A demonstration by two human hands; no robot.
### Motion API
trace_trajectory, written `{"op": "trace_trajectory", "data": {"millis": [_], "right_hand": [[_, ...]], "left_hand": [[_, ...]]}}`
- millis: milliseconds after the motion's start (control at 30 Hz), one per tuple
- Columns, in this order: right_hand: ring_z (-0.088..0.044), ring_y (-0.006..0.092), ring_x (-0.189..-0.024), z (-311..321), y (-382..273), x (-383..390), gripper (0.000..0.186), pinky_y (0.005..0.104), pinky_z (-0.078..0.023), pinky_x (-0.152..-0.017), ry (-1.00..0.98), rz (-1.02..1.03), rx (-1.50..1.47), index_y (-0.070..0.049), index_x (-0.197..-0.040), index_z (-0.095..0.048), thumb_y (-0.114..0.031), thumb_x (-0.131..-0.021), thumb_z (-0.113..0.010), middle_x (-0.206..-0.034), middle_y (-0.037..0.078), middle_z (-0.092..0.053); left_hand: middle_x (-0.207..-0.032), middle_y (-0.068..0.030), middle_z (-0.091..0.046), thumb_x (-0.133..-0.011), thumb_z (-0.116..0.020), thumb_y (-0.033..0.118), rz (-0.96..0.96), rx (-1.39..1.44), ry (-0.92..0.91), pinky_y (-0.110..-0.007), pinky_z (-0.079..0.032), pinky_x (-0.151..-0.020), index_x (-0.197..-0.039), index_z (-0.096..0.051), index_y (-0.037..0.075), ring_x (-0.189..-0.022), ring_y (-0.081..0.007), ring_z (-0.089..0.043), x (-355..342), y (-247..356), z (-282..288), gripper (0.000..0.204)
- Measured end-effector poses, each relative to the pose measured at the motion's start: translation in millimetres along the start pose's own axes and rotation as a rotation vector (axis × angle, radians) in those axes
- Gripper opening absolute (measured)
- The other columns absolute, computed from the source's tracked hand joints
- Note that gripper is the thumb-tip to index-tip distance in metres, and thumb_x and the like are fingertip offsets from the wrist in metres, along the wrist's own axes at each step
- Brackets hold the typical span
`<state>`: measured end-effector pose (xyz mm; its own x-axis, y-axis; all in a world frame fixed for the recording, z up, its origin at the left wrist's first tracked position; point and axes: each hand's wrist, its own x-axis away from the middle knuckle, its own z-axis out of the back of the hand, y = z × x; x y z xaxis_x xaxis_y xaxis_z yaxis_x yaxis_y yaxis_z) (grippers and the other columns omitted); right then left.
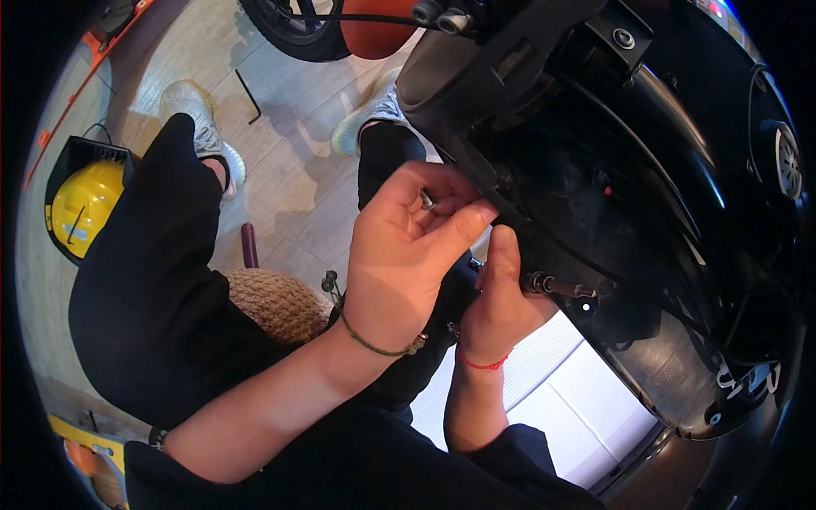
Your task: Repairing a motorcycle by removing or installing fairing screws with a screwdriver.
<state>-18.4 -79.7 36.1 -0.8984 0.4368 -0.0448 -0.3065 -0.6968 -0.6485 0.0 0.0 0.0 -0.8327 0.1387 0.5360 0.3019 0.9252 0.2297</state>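
Note:
My left hand [404, 242] is at the left edge of a large black vehicle body part [544, 178]. Its fingers curl around a small metal bolt [427, 201], and the thumb and forefinger close against the panel's edge. Just below, my right hand [506, 310] is closed with its thumb raised. A short bright metal piece [476, 264] shows beside that thumb, but the hand hides what it belongs to. Past the right hand's knuckles a ribbed metal fitting [540, 282] sticks out under the body part. Most of the right fingers are hidden.
On the tiled floor lie a black hex key [248, 95] and a dark red rod [248, 245]. A yellow helmet [89, 208] rests in a black container at the left. Below my left arm is a brown woven seat [276, 302]. A wheel [302, 34] stands at the top.

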Motion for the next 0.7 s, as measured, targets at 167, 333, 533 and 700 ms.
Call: {"op": "trace_trajectory", "data": {"millis": [167, 333, 533, 700], "right_hand": [[-0.046, 0.0051, -0.048, -1.3, -0.8, 0.4, 0.018, 0.0169, -0.032, -0.043, 0.034, 0.002, -0.018, -0.001, -0.097, -0.060, -0.009, -0.081, -0.063, -0.067, 0.001, -0.057], [-0.046, 0.0052, -0.048, -1.4, -0.6, 0.3, 0.019, 0.0172, -0.032, -0.043, 0.022, -0.007, -0.024, -0.001, -0.098, -0.059, -0.009, -0.081, -0.063, -0.066, 0.001, -0.057], [-0.047, 0.0055, -0.048, -0.9, -0.7, 1.5, 0.019, 0.0171, -0.032, -0.043, 0.029, -0.018, -0.023, 0.000, -0.098, -0.059, -0.009, -0.081, -0.063, -0.065, 0.001, -0.057], [-0.047, 0.0057, -0.049, 0.0, -1.7, 1.8, 0.019, 0.0171, -0.033, -0.044, 0.014, -0.010, -0.018, 0.000, -0.097, -0.058, -0.008, -0.081, -0.063, -0.067, 0.001, -0.057]], "left_hand": [[-0.091, -0.0071, -0.059, -0.081, -0.059, -0.002, 0.100, 0.039, 0.054, -0.021, -0.045, -0.076, -0.098, -0.051, -0.003, -0.085, -0.0100, -0.056, 0.7, 4.0, -4.4, 0.019], [-0.090, -0.0083, -0.060, -0.081, -0.060, -0.001, 0.082, -0.035, 0.037, -0.021, -0.046, -0.075, -0.094, -0.054, -0.005, -0.083, -0.0103, -0.058, 0.6, 0.3, 3.3, 0.015], [-0.088, -0.0093, -0.061, -0.080, -0.061, -0.001, 0.073, -0.154, 0.034, -0.021, -0.047, -0.073, -0.093, -0.056, -0.007, -0.082, -0.0109, -0.059, 3.0, 9.0, 2.9, 0.015], [-0.087, -0.0098, -0.062, -0.080, -0.061, -0.001, 0.160, -0.279, 0.063, -0.021, -0.047, -0.072, -0.095, -0.056, -0.008, -0.082, -0.0110, -0.059, 6.9, 20.9, -2.1, 0.017]]}}
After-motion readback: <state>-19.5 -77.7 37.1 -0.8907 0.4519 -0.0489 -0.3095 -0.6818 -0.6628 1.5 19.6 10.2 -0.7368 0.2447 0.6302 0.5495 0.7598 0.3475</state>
